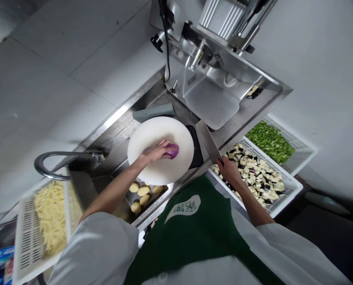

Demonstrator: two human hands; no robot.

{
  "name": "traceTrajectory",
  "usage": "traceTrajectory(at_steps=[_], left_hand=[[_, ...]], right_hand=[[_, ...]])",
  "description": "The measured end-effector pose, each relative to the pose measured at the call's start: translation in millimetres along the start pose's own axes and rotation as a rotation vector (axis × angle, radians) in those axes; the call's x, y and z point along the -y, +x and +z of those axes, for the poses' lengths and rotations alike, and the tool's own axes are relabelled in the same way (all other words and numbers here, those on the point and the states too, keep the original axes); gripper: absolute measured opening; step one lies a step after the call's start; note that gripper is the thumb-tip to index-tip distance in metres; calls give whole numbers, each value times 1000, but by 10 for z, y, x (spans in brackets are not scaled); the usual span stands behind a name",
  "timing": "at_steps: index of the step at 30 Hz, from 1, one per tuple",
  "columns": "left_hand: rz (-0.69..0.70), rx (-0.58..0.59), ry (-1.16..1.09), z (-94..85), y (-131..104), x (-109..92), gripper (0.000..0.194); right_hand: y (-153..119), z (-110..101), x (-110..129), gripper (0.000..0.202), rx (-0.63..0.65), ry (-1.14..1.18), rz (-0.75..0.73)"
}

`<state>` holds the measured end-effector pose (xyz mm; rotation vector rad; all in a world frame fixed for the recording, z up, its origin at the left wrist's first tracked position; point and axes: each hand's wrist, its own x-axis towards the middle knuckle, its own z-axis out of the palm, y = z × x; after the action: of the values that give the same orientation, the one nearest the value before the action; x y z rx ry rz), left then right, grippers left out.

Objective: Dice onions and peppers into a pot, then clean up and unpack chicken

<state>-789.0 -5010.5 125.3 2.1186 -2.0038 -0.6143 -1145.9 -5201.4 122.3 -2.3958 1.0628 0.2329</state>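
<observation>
Left hand (159, 151) curled over purple vegetable (173, 151), holding it near middle of round white board (174, 172). Right hand (230, 171) gripping cleaver (207, 140) by handle, blade just beside board. Step in hand: apparently steadying vegetable for cut. Next move calls for blade over board, left fingertips tucked clear. Farther out: potatoes (144, 191) below board, diced eggplant (259, 172) in white basket (295, 190) by right forearm.
</observation>
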Motion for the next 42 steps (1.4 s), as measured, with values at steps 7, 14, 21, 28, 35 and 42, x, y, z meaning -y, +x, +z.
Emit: traceTrajectory(at_steps=[7, 14, 21, 28, 35, 42], left_hand=[[-65, 93, 11, 303, -54, 14, 81], [-580, -577, -124, 1003, 10, -490, 87], [-574, -722, -173, 1115, 163, -557, 46], [-531, -779, -200, 1090, 128, -451, 34], [-475, -634, -180, 1122, 208, -324, 32], [-502, -638, -211, 1194, 184, -292, 33]], right_hand=[[-5, -3, 238, 28, 109, -90, -65], [137, 121, 760, 29, 208, -192, -211], [203, 238, 960, 24, 307, -247, -347], [357, 0, 873, 27, 295, -108, -222], [366, -27, 916, 28, 334, -104, -211], [640, 247, 1349, 34, 323, -174, -279]])
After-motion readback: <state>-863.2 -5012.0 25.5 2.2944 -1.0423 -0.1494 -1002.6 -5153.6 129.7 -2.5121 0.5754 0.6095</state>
